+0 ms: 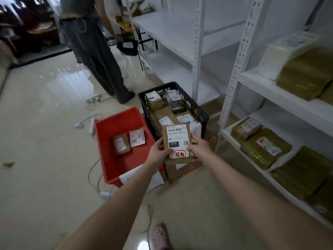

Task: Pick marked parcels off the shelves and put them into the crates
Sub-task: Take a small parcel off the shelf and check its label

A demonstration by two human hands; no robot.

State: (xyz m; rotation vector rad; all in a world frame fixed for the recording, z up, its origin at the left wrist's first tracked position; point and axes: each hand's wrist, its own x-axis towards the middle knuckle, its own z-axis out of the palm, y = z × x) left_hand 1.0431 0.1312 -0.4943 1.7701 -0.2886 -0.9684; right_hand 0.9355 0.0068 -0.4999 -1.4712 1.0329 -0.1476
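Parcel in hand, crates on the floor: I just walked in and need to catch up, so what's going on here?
A person holds a small brown parcel in both hands, left hand and right hand gripping its sides, label up with a red stamp. It is not yet in a crate. The red crate holds two small parcels; the black crate holds several. More wrapped parcels sit on the white shelves at right.

A person in loose grey trousers [97,56] stands on the glossy cream floor [45,123]. Thin grey cables [88,175] trail across it, near a pink perforated clog [160,235].
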